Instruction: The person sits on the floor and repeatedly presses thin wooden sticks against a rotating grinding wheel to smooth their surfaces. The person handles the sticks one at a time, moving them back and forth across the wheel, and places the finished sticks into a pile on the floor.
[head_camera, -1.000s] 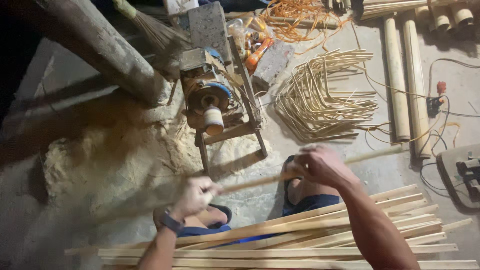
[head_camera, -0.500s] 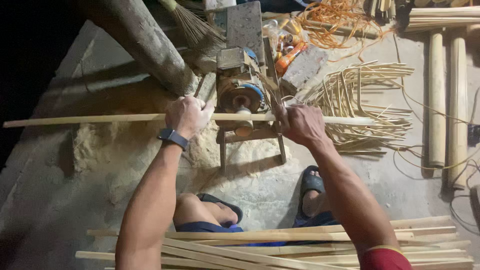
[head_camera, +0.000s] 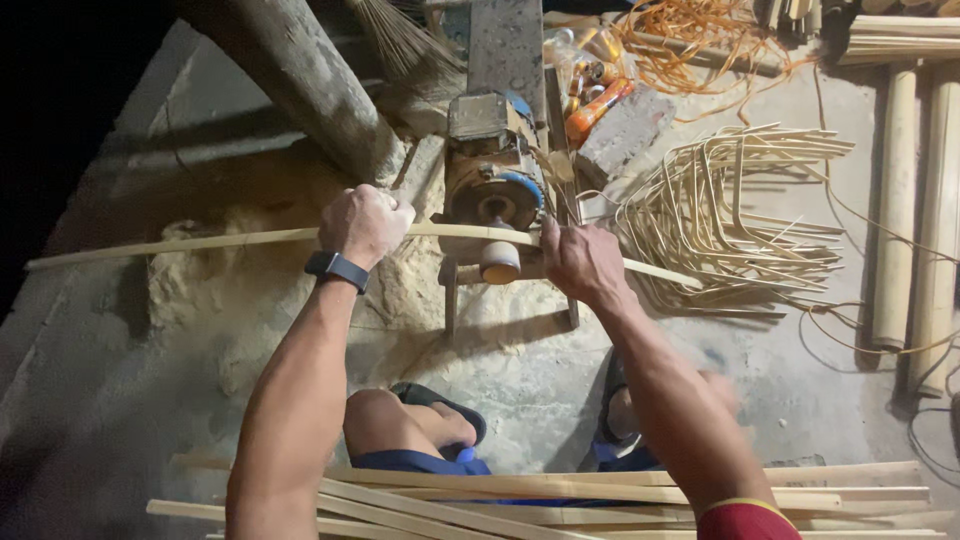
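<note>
Both fists are clamped on the long bamboo strip (head_camera: 200, 241) across mid-frame, left hand (head_camera: 366, 224) wearing a dark wristwatch (head_camera: 336, 270), right hand (head_camera: 580, 262) pressing it against the small motor-driven sander (head_camera: 495, 195) at upper centre, sawdust (head_camera: 240, 300) beneath.

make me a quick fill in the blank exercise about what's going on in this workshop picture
1. Both hands hold one long thin ____ across the small motor machine.
2. The left hand has a dark ____ on its wrist.
3. The pale heap on the floor under the left hand is ____.
4. A pile of bent strips lies to the ____ of the right hand.

Missing words: strip; watch; sawdust; right
</note>
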